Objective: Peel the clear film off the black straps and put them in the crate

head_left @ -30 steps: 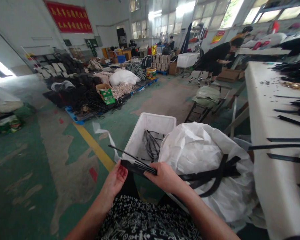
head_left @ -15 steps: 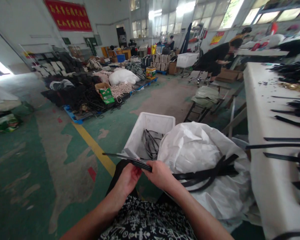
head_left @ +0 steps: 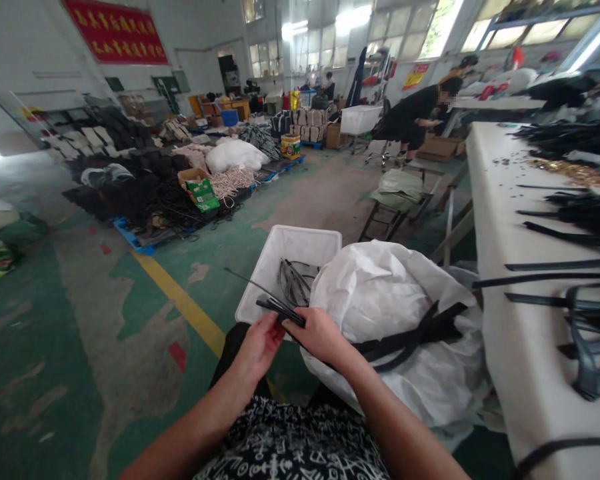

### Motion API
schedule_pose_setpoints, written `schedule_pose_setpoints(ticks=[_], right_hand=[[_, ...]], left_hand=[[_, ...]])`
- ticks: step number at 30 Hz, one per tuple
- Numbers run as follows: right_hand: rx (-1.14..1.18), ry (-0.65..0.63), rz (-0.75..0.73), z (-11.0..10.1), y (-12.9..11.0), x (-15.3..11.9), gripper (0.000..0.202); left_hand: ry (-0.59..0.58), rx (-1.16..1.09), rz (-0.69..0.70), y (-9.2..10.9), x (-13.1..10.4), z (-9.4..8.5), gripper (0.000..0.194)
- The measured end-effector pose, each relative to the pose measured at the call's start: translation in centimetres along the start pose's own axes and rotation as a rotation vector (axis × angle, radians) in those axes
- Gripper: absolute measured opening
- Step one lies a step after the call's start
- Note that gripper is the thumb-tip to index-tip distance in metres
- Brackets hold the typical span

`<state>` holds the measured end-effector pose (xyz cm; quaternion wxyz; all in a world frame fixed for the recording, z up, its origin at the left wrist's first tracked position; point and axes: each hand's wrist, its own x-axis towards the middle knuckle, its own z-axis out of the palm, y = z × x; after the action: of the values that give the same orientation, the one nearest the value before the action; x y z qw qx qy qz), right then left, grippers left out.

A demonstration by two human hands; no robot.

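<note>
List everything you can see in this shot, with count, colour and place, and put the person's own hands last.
black straps: a small bundle, black, held in both hands in front of the bin
white bin: one, white, on the floor ahead, dark straps inside
white sack: one, white, right of the bin, black straps trailing out of it
white table: one, white, right edge, black straps lying across it
yellow floor line: one, yellow, on the green floor at left
pallet piles: several, mostly black and white goods, far left
co-worker: one, in black, bent over at the far right
left hand: one, on the bundle's near end
right hand: one, gripping the bundle
</note>
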<state>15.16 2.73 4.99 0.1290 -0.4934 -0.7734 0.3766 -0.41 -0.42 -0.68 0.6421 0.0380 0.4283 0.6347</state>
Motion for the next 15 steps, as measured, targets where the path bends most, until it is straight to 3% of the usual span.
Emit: schedule_pose_setpoints(ticks=[3, 8, 13, 15], right_hand=[[0.04, -0.069, -0.02, -0.3, 0.3, -0.4, 0.025], [0.008, 0.107, -0.02, -0.3, 0.6, -0.1, 0.027], [0.175, -0.045, -0.003, -1.8, 1.6, -1.1, 0.027], [0.203, -0.041, 0.017, -2.2, 1.8, -1.6, 0.027]], left_hand=[[0.066, 0.021, 0.087, 1.2, 0.6, 0.2, 0.002], [-0.079, 0.072, -0.011, 0.2, 0.4, 1.2, 0.006], [-0.061, 0.112, 0.049, 0.7, 1.0, 2.1, 0.007], [-0.059, 0.125, 0.04, 1.0, 1.2, 2.2, 0.006]])
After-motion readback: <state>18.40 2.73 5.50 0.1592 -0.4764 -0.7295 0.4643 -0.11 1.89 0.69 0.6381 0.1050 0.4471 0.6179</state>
